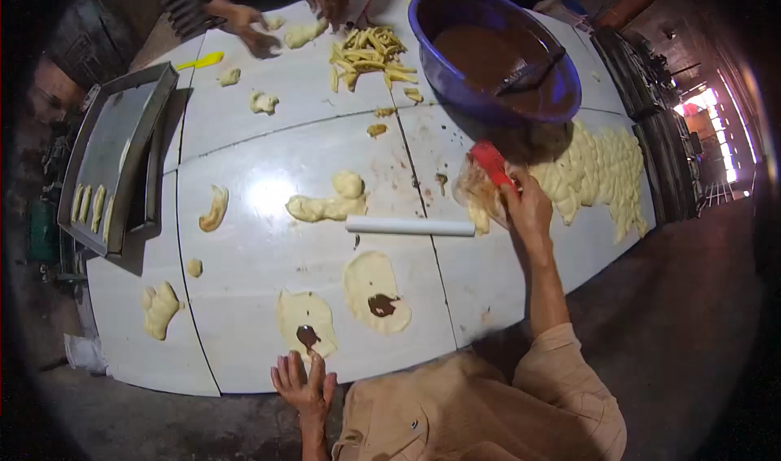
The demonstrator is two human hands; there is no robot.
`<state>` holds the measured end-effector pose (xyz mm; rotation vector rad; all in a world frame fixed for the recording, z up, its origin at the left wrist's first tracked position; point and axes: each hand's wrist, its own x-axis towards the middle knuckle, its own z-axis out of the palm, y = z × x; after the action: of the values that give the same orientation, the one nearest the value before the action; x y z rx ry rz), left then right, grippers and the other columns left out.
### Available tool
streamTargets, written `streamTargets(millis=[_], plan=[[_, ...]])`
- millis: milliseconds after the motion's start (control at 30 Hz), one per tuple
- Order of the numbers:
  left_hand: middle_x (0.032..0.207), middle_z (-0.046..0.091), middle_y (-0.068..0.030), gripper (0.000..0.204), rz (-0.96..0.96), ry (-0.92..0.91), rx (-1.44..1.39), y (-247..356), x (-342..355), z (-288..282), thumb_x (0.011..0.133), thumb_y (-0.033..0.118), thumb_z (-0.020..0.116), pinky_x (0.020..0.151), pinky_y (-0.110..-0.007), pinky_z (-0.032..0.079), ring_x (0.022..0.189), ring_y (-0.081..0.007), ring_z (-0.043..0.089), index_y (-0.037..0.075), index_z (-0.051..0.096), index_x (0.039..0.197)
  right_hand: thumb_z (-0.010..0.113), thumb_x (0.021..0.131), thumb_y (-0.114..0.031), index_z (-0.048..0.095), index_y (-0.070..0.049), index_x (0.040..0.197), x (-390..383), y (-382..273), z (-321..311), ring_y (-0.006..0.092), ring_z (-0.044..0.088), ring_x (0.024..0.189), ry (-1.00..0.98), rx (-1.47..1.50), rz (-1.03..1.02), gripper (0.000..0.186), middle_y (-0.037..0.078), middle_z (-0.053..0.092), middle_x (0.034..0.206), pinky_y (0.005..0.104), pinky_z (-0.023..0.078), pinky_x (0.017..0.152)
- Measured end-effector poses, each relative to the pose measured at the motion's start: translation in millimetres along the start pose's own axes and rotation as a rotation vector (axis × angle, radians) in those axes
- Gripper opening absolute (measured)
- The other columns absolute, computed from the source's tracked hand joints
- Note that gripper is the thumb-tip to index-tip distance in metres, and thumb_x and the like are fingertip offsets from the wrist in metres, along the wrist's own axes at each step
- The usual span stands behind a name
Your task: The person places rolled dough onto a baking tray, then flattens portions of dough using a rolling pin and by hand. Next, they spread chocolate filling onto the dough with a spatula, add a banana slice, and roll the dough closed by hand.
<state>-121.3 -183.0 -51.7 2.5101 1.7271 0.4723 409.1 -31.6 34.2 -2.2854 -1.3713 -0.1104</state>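
Note:
My right hand [525,197] grips a red plastic scraper [486,158], beside a crumpled, smeared clear plastic piece [469,191] below the purple basin. My left hand [301,384] has its fingers spread at the lower edge of a flattened oval of pale dough [297,306] bearing a dark brown dollop [307,336]. To its right lies another flat dough oval [364,278] with a similar dollop [382,305]. A white rolling pin [407,226] lies across the middle, just below a lumpy dough strip [317,209]. More dough [160,310] sits at the lower left.
A purple basin [431,54] of brown mixture holds a dark utensil. Many dough pieces [598,176] cover the table's right side. Metal trays [122,111] stand left, near a yellow utensil [199,61]. A co-worker's hands [252,26] handle dough at the far edge, beside piled strips [366,54].

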Motion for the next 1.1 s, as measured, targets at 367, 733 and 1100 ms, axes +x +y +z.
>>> streamTargets(millis=[367, 733, 1100], plan=[[0.154, 0.05, -0.0162, 0.045, -0.039, -0.035, 0.172, 2.0, -12.5, 6.6, 0.102, 0.05, 0.049, 0.117, -0.061, 0.025, 0.145, -0.0392, 0.04, 0.028, 0.066, 0.138, 0.063, 0.093, -0.019, 0.067, -0.001, 0.114, 166.2, -117.1, 148.8, 0.0399, 0.065, 0.104, -0.001, 0.197, -0.54, 0.028, 0.019, 0.067, 0.111, 0.0494, 0.051, 0.091], [0.147, 0.055, -0.0145, 0.043, -0.086, -0.017, 0.139, 9.4, -7.3, 2.6, 0.101, 0.046, 0.047, 0.114, -0.059, 0.028, 0.142, -0.035, 0.043, 0.027, 0.069, 0.133, 0.062, 0.087, -0.021, 0.073, -0.002, 0.103, 185.4, -137.6, 166.6, 0.041, 0.068, 0.1, -0.241, -0.064, -0.371, 0.027, 0.02, 0.072, 0.105, 0.053, 0.053, 0.087], [0.148, 0.055, -0.0145, 0.043, -0.07, -0.009, 0.14, 12.4, -5.4, 2.0, 0.098, 0.043, 0.05, 0.116, -0.057, 0.025, 0.144, -0.0341, 0.041, 0.027, 0.07, 0.133, 0.068, 0.086, -0.03, 0.076, -0.004, 0.104, 162.2, -150.9, 113.0, 0.0431, 0.069, 0.096, -0.486, 0.037, -0.414, 0.033, 0.025, 0.072, 0.097, 0.0502, 0.053, 0.085]])
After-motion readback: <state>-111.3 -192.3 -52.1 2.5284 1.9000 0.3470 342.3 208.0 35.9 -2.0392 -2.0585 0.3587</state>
